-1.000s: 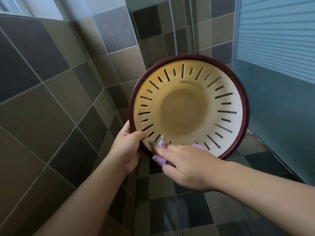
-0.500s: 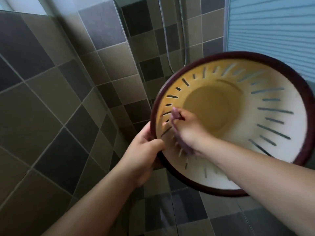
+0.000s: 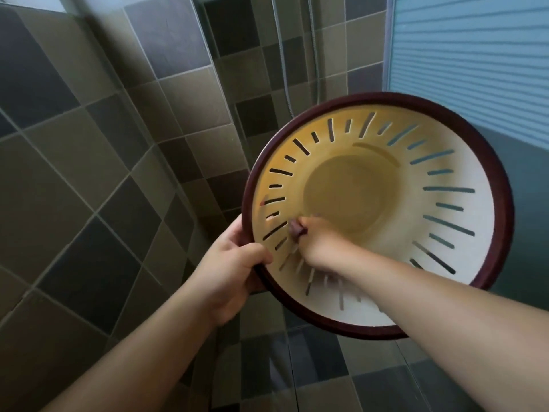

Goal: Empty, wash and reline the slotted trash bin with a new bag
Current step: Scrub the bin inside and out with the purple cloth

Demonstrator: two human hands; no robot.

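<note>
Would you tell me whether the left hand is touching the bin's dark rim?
Touching: the head view shows the left hand gripping the bin at its rim, thumb curled over the edge.

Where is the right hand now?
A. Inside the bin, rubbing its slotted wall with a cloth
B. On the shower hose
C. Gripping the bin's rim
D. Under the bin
A: the right hand reaches inside the bin, holding a cloth against the slotted wall.
</note>
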